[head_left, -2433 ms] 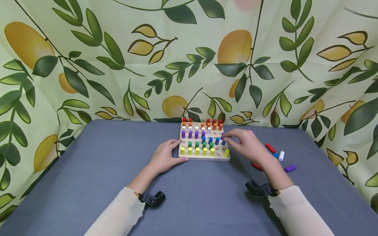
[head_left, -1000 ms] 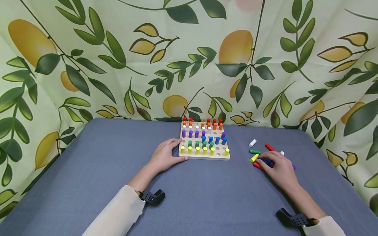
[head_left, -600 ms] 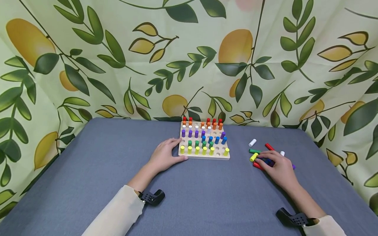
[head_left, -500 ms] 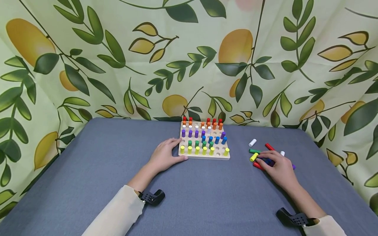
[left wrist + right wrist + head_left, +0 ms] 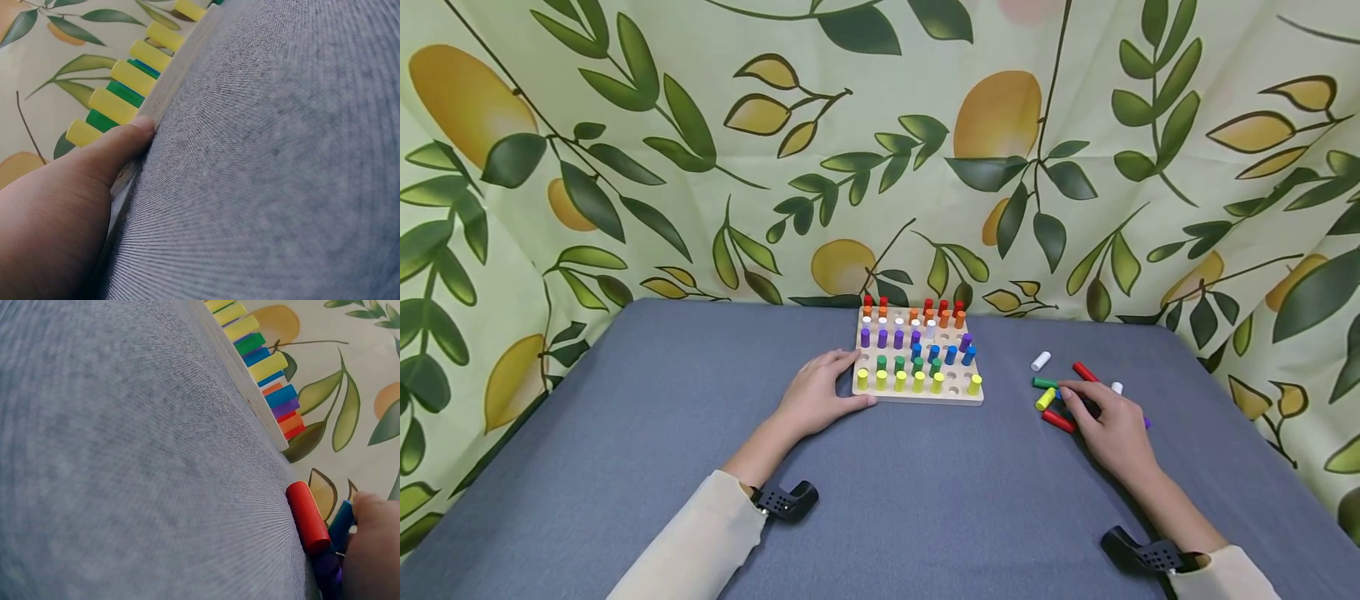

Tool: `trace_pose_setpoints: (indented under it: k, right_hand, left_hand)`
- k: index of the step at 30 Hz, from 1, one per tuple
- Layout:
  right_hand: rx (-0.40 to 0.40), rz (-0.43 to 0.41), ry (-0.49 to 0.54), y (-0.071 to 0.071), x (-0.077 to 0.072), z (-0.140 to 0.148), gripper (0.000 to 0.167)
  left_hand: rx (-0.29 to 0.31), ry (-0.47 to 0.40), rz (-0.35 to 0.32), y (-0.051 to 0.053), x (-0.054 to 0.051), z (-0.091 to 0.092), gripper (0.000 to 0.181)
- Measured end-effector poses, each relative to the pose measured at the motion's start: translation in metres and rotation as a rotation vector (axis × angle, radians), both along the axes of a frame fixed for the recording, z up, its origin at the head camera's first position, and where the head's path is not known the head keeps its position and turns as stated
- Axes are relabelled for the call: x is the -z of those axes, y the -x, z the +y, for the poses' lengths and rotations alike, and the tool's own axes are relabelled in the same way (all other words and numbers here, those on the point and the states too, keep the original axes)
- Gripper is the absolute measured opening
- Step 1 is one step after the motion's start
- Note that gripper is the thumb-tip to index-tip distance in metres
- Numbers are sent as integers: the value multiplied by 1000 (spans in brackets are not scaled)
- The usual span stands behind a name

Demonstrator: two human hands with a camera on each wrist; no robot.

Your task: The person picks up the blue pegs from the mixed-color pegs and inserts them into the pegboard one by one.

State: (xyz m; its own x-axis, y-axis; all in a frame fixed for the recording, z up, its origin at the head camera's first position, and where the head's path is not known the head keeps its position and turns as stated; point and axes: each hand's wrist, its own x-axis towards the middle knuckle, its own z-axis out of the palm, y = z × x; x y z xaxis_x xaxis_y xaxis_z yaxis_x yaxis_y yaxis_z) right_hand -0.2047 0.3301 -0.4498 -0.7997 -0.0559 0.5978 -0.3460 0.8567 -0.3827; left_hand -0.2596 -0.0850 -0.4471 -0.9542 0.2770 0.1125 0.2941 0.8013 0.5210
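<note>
A wooden pegboard [image 5: 917, 397] bears rows of red, orange, white, purple, blue, green and yellow pegs, with a few bare holes. My left hand [image 5: 817, 398] grips its left front corner; in the left wrist view the thumb [image 5: 128, 140] presses the front edge. Over the loose pegs at the right, my right hand [image 5: 1112, 429] pinches a blue peg [image 5: 341, 524] between thumb and index finger. A red peg [image 5: 1058, 422] lies just in front of that hand, a yellow peg [image 5: 1046, 399] and a green peg [image 5: 1045, 383] to its left. Its palm hides part of the pile.
Behind the right hand lie another red peg [image 5: 1084, 372] and a white peg [image 5: 1117, 388]. A second white peg [image 5: 1041, 361] lies apart, farther back. The grey cloth [image 5: 925, 500] covers the table, and a leaf-patterned curtain [image 5: 880, 192] hangs behind it.
My right hand left a purple peg at the board's right side and went to the loose pegs. Lately its fingers have shifted and more of the front red peg shows. The left hand stays put.
</note>
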Motion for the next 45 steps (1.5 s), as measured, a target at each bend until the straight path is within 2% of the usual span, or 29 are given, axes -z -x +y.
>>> trace_pose_setpoints:
  k: [11, 15, 21, 30, 39, 45]
  right_hand:
    - [71, 52, 2, 0, -2, 0, 17]
    - [103, 23, -12, -3, -4, 0, 22]
    - [71, 26, -22, -2, -1, 1, 32]
    - [94, -29, 19, -1, -4, 1, 28]
    - [66, -64, 81, -4, -28, -8, 24]
    - [-2, -105, 94, -4, -51, -20, 24]
  left_hand:
    - [-3, -1, 3, -1, -1, 0, 84]
    - [-2, 0, 10, -1, -2, 1, 83]
    - [-4, -4, 6, -3, -3, 1, 83]
    - [0, -4, 5, -2, -3, 1, 83]
    - [-3, -4, -1, 0, 0, 1, 83]
    - [-4, -6, 2, 0, 0, 0, 83]
